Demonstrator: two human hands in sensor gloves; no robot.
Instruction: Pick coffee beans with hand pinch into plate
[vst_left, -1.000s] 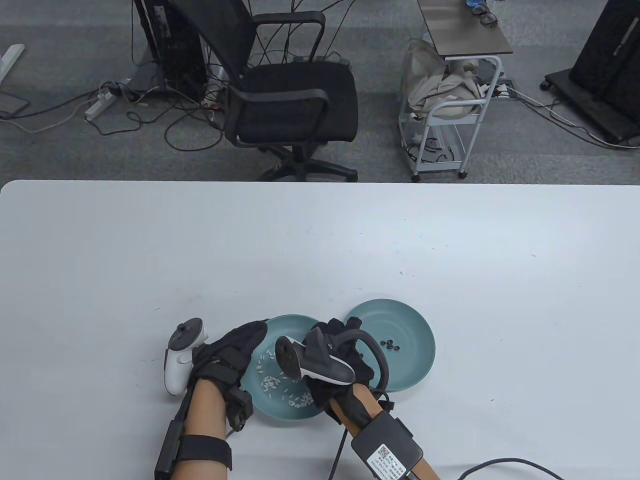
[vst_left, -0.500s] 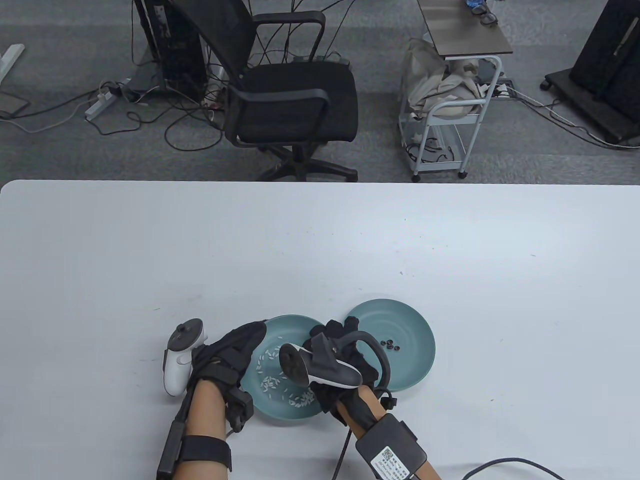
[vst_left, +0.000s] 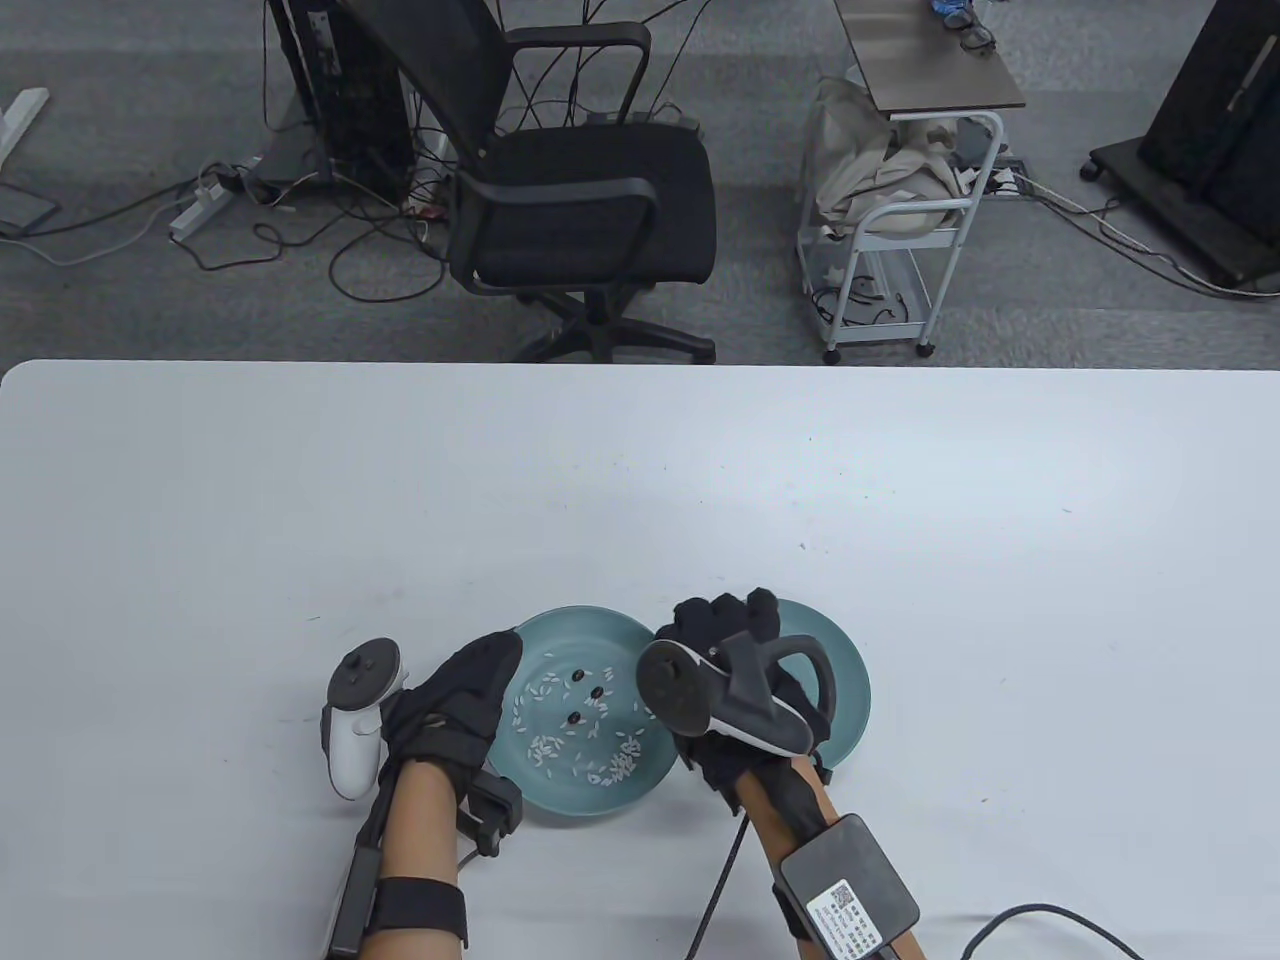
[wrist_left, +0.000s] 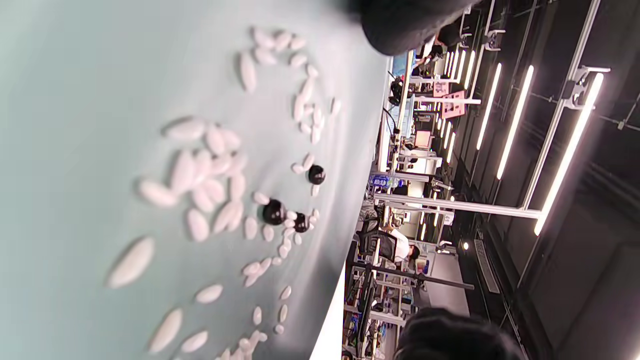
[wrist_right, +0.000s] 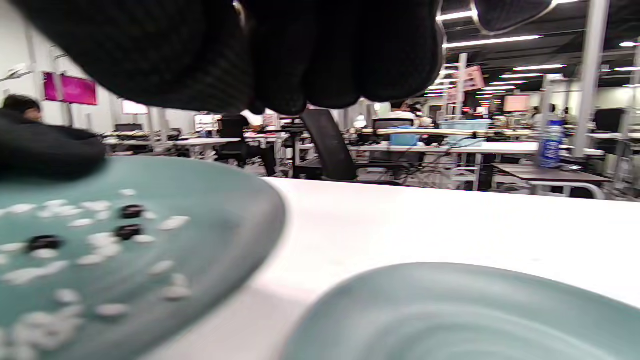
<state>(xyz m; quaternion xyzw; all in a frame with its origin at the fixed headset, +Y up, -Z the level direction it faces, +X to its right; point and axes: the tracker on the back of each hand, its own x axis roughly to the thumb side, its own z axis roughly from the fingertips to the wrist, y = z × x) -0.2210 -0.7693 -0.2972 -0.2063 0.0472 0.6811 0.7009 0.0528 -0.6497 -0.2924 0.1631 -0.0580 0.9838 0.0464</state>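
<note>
Two teal plates stand side by side near the table's front edge. The left plate (vst_left: 620, 640) holds several white grains and three dark coffee beans (vst_left: 597, 692); the beans also show in the left wrist view (wrist_left: 274, 211) and the right wrist view (wrist_right: 131, 211). My left hand (vst_left: 470, 685) lies palm-down on that plate's left rim. My right hand (vst_left: 725, 612) hovers over the far left part of the right plate (vst_left: 845, 690), fingertips (wrist_right: 300, 95) bunched together. No bean shows between them. The hand hides most of the right plate's floor.
The white table (vst_left: 640, 480) stretches far beyond the plates. A black cable (vst_left: 1040, 915) trails from my right forearm along the front edge. An office chair (vst_left: 590, 190) and a cart (vst_left: 900, 240) stand on the floor past the far edge.
My right hand has moved from over the left plate to over the right plate, uncovering three beans on the left plate and hiding those on the right plate. The left plate shifted slightly away from me.
</note>
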